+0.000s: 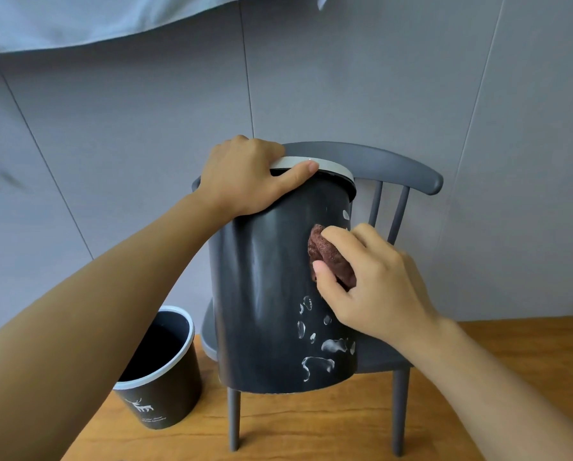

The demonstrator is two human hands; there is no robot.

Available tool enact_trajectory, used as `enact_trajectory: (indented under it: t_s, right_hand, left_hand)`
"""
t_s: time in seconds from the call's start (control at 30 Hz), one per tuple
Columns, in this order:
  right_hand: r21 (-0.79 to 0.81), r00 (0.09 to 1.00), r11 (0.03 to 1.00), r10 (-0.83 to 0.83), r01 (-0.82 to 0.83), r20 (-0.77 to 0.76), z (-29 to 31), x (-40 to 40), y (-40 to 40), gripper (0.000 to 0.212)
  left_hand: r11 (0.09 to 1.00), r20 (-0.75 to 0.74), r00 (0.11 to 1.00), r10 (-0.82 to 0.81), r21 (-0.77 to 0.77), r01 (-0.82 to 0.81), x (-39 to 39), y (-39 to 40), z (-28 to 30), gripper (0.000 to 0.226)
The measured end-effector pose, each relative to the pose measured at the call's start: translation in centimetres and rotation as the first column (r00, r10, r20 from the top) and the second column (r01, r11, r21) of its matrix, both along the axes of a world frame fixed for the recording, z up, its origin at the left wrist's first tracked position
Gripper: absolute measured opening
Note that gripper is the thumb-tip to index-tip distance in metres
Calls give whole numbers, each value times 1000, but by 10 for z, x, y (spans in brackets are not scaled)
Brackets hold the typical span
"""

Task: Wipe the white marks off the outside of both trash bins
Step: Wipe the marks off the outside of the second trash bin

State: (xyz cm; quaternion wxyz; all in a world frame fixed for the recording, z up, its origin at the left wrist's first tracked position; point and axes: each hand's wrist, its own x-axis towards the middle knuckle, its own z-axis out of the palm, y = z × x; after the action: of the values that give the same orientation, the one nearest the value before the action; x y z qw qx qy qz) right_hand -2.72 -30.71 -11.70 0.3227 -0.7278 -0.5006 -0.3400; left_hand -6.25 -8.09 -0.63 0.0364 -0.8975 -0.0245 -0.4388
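On a grey chair [371, 161] at the frame's centre, a person steadies a dark trash bin [268, 294], the left hand [245, 174] curled over its pale rim at 11 o'clock while the right hand [375, 281] pinches a brown cloth [328, 257] against the bin's side at 3 o'clock. White marks [318, 344] remain below the cloth toward 5 o'clock, and one above it, so this bin looks partly wiped. A second bin [165, 371] stands on the wooden floor [311, 434] at 7 o'clock; its marked side, if any, is not visible.
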Motion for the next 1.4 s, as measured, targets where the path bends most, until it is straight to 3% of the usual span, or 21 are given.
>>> enact_trajectory:
  t_s: [0.23, 0.47, 0.57, 0.73, 0.97, 1.1, 1.17, 1.33, 1.4]
  right_hand:
    - [-254, 974, 943, 187, -213, -124, 5, -4, -25, 18]
    - [105, 989, 989, 112, -101, -99, 12, 0, -7, 29]
    - [26, 988, 992, 128, -127, -88, 8, -1, -8, 33]
    - [-244, 939, 919, 253, -308, -234, 6, 3, -24, 32]
    - [50, 986, 992, 123, -118, -116, -6, 11, -17, 31]
    - [-122, 928, 941, 279, -315, -245, -11, 7, -27, 30]
    - [-194, 926, 925, 272, -327, -263, -11, 7, -33, 33]
    - [-14, 963, 990, 136, -144, -233, -11, 7, -27, 31]
    - [-51, 952, 981, 169, -187, -254, -12, 7, -27, 30]
  left_hand:
    - [1000, -19, 1000, 11, -22, -12, 0, 3, 1, 70]
    - [1000, -30, 1000, -8, 20, 8, 7, -7, 4, 71]
    - [1000, -36, 999, -2, 17, 3, 10, -5, 3, 71]
    - [1000, -44, 999, 26, 6, -25, 10, 0, 4, 72]
    - [1000, -53, 998, 31, 6, -31, 12, 0, 4, 74]
    - [998, -66, 997, 43, -35, -45, 11, 8, 3, 74]
    - [998, -63, 997, 40, -38, -42, 10, 10, 3, 74]
    - [998, -63, 998, 32, -43, -35, 13, 6, 3, 74]
    - [998, -61, 997, 39, -56, -42, 13, 8, 3, 74]
